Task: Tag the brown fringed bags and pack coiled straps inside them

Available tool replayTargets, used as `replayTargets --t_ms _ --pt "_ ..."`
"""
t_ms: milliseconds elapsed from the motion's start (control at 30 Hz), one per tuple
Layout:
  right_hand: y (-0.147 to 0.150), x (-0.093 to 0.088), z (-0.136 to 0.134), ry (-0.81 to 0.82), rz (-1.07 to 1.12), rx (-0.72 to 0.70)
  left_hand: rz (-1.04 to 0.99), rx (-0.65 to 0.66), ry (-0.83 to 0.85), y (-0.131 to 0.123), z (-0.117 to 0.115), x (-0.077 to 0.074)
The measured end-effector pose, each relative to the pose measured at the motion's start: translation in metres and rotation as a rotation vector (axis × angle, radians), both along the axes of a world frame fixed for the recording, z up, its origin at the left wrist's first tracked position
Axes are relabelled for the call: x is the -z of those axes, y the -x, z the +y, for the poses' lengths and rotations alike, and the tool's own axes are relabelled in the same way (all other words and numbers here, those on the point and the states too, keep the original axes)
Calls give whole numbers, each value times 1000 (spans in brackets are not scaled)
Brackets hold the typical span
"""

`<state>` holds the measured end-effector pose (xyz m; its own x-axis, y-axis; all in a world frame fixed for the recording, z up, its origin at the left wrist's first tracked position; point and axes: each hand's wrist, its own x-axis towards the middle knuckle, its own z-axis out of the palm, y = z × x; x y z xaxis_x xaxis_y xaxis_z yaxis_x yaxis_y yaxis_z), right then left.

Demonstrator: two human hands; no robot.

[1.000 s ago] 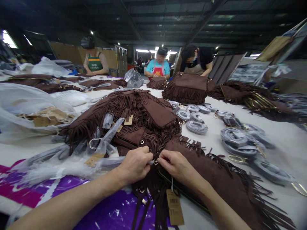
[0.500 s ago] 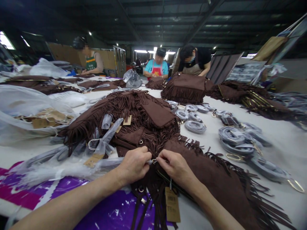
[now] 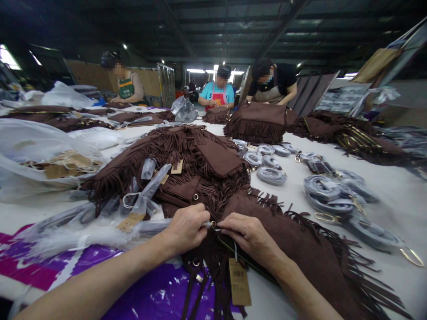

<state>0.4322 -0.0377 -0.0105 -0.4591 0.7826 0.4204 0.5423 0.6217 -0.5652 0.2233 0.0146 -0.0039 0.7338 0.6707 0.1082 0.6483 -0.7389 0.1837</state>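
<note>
I logged: left hand [image 3: 187,229] fingers pinched small metal ring [image 3: 212,224] | right hand [image 3: 249,235] fingers clamped brown suede fringed bag [image 3: 300,249] edge, apparently steadying the ring.

The 2 bare forearms come in from the lower edge, the left forearm [image 3: 100,280] long and slanted, the right forearm [image 3: 307,298] shorter, and they converge at the centre. The left hand [image 3: 187,229] is curled knuckles up, thumb and forefinger pinched. The right hand [image 3: 248,233] lies palm down, its pinched fingertips [image 3: 223,227] almost meeting the left's.
</note>
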Motion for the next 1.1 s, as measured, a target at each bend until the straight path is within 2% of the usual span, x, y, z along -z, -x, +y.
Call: replayTargets --t_ms 333,567,700,933,1100 --pt "12 15 4 -137 -189 207 11 -15 -1 0 -1 -5" --pt "16 11 7 -197 -331 260 50 -36 10 -1 -4 -14" --pt "21 4 7 -190 -379 244 75 -14 -22 -1 -8 -16" --pt "19 -18 1 -38 -265 116 100 11 -50 1 -16 -17" --pt "18 -18 5 13 -221 17 78 5 5 1 -17 -17"
